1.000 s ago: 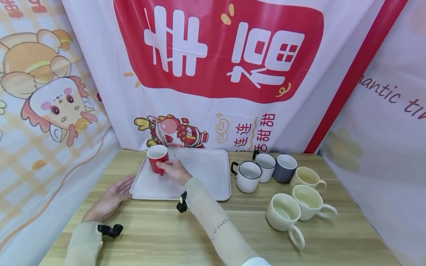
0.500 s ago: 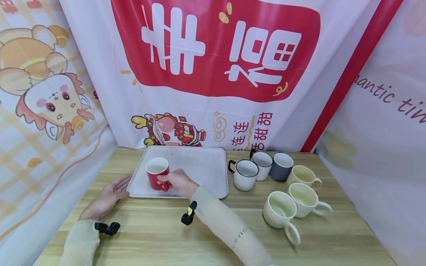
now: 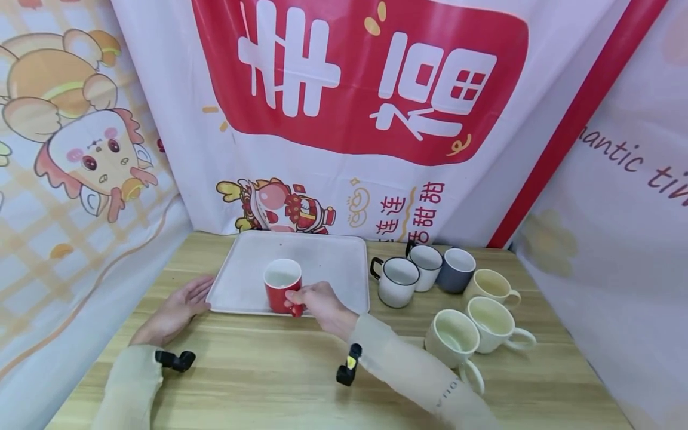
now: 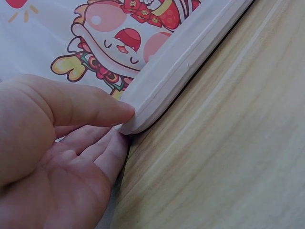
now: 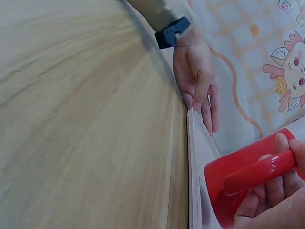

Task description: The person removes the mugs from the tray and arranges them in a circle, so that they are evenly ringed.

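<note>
A red mug (image 3: 282, 286) with a white inside stands upright over the front part of a white tray (image 3: 322, 272). My right hand (image 3: 322, 304) grips its red handle (image 5: 257, 172); in the right wrist view the fingers pass through the handle loop, with the thumb at its upper end. The mug's base is close over the tray's front rim. At the tray's front left corner rests my left hand (image 3: 177, 307). Its fingers lie straight along the side, and the thumb (image 4: 102, 106) touches the rim in the left wrist view.
Right of the tray stand two white mugs with black rims (image 3: 399, 283) (image 3: 426, 269), a grey-blue mug (image 3: 455, 275), a yellowish mug (image 3: 489, 286) and two cream mugs (image 3: 451, 340) (image 3: 491, 325). A printed cloth (image 3: 344, 203) hangs right behind the tray.
My right hand has brought the red mug from the tray's back left toward the front and then to the right along the front edge. The left hand stays at the corner.
</note>
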`<state>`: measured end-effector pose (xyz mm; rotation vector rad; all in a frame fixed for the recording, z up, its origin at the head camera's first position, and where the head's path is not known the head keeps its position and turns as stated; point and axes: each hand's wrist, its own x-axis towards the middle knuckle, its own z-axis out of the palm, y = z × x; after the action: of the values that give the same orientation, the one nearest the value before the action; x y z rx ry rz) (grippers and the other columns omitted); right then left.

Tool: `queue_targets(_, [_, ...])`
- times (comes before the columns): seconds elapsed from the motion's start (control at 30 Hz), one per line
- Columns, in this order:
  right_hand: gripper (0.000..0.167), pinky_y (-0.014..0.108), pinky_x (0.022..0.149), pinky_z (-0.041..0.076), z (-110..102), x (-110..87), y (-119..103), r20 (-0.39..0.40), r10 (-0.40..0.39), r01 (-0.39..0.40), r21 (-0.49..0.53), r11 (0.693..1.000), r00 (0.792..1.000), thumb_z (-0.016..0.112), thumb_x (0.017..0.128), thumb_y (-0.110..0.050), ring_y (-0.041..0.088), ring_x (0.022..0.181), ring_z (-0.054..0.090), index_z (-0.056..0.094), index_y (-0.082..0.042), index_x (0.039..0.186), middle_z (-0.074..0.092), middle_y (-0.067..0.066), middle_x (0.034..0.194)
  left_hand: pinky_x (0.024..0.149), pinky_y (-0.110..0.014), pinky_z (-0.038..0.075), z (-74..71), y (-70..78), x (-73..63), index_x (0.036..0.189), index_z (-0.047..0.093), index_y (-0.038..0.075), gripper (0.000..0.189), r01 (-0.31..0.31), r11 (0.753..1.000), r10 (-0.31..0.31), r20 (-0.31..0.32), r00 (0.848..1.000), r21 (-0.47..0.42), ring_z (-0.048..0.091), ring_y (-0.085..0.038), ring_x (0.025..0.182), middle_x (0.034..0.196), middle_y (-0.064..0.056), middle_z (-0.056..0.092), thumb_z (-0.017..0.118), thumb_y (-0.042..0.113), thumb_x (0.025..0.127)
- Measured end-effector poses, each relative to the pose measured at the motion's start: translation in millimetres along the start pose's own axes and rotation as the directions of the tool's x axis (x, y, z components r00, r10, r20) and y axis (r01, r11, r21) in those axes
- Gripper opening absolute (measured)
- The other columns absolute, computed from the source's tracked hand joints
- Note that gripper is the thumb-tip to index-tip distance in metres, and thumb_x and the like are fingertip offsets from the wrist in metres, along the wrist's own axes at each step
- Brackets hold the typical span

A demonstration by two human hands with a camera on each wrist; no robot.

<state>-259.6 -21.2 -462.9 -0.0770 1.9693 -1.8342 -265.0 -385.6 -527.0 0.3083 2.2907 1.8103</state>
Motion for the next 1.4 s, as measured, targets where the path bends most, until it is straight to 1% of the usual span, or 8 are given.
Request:
queue_targets(0.2, [0.024,0.030,0.090,0.056,-29,-37.7,3,-0.017,-0.046,0.046,0.017,0.999,0.999,0.072,0.099,-0.017,0.017,0.086,0.066,0.077,0.005,0.093,0.075,0.001,0.081,0.110,-0.004,0.040,1.2,1.4,0.4,0.166,0.006,-0.008,0.079,0.007,1.000,-0.007,0.004,1.000,-0.003,0.007,-0.053,0.159,0.174,-0.032,0.006,0.054,-0.005,0.102])
queue_targets(0.43, [0.022,0.043,0.105,0.046,-68,-80.8,8,-0.017,-0.036,0.036,-0.004,0.999,0.999,0.071,0.100,-0.018,0.020,0.090,0.067,0.078,0.001,0.090,0.076,0.000,0.083,0.109,-0.003,0.040,1.0,3.4,0.9,0.166,0.005,-0.007,0.079,0.026,1.000,-0.026,-0.004,1.000,0.007,0.007,-0.052,0.160,0.174,-0.031,0.006,0.054,-0.004,0.103])
queue_targets(0.57, [0.023,0.037,0.098,0.049,-86,-101.0,15,-0.052,-0.045,0.046,0.005,0.999,0.998,0.070,0.100,-0.015,0.018,0.087,0.066,0.078,0.007,0.097,0.074,-0.003,0.080,0.109,-0.003,0.041,1.2,4.3,2.4,0.167,0.005,-0.006,0.079,0.030,0.999,-0.030,-0.008,1.000,0.012,0.007,-0.051,0.160,0.175,-0.030,0.006,0.054,-0.003,0.104])
queue_targets(0.73, [0.024,0.031,0.093,0.048,-106,-122.0,30,-0.096,-0.026,0.027,0.004,1.000,0.995,0.068,0.101,-0.016,0.015,0.086,0.066,0.079,0.005,0.096,0.073,-0.006,0.080,0.109,-0.003,0.040,2.1,1.8,2.1,0.166,0.007,-0.006,0.078,0.021,1.000,-0.021,-0.004,1.000,0.010,0.008,-0.051,0.160,0.175,-0.030,0.007,0.054,-0.004,0.104])
queue_targets(0.83, [0.024,0.031,0.095,0.045,-117,-132.1,36,-0.116,-0.007,0.007,-0.004,1.000,0.993,0.067,0.102,-0.018,0.016,0.089,0.066,0.079,0.002,0.098,0.074,-0.005,0.083,0.109,-0.003,0.040,2.3,1.2,1.0,0.166,0.007,-0.007,0.078,0.010,1.000,-0.010,-0.002,1.000,0.008,0.008,-0.053,0.160,0.174,-0.031,0.007,0.053,-0.005,0.103])
queue_targets(1.1, [0.023,0.031,0.090,0.054,-139,-152.0,45,-0.130,-0.007,0.010,0.027,1.000,0.992,0.064,0.104,-0.019,0.017,0.088,0.064,0.079,-0.005,0.093,0.072,-0.005,0.083,0.111,-0.004,0.040,3.0,4.1,0.2,0.166,0.007,-0.006,0.079,0.013,1.000,-0.013,0.001,1.000,0.000,0.007,-0.052,0.161,0.175,-0.030,0.006,0.054,-0.005,0.103])
queue_targets(1.27, [0.022,0.028,0.088,0.058,-144,-155.0,53,-0.147,-0.006,0.018,0.080,0.997,0.989,0.066,0.104,-0.019,0.015,0.088,0.065,0.080,-0.003,0.098,0.073,-0.006,0.084,0.110,-0.003,0.040,3.0,5.5,-1.1,0.165,0.006,-0.008,0.078,-0.011,1.000,0.011,0.003,1.000,0.005,0.006,-0.054,0.159,0.174,-0.033,0.005,0.053,-0.006,0.103])
queue_targets(1.4, [0.023,0.028,0.090,0.057,-143,-156.6,60,-0.214,0.016,0.008,0.109,0.994,0.977,0.067,0.104,-0.020,0.015,0.091,0.066,0.080,-0.002,0.104,0.075,-0.006,0.088,0.109,-0.003,0.041,4.2,3.6,-1.2,0.166,0.007,-0.008,0.077,-0.007,1.000,0.007,-0.005,1.000,0.003,0.006,-0.054,0.159,0.173,-0.034,0.006,0.053,-0.005,0.104])
